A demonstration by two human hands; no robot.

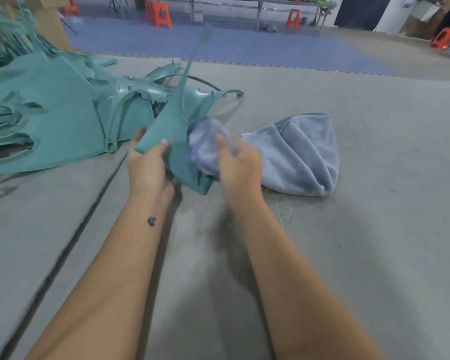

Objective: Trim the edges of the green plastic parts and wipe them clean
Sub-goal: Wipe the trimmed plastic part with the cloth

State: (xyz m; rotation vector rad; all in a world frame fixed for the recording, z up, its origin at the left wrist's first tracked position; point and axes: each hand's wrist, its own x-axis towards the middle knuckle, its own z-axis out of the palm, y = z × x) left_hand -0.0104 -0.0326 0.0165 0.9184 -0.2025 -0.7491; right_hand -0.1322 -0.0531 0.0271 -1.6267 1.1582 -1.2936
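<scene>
Wiping stage. Left hand point(147, 165) grips the wide lower end of a green plastic part point(176, 131), its long axis rising up and away to a narrow tip. Right hand point(238, 165), just right of the part, clutches a bunched blue cloth point(205, 144) against its face. More green parts point(50, 113) lie piled left; a second cloth point(302, 154) rests on the floor mat point(348, 255).

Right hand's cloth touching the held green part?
Touching. Head view: the right hand presses the bunched cloth against the green part, with no gap; the left hand grips the part's lower corner.
</scene>
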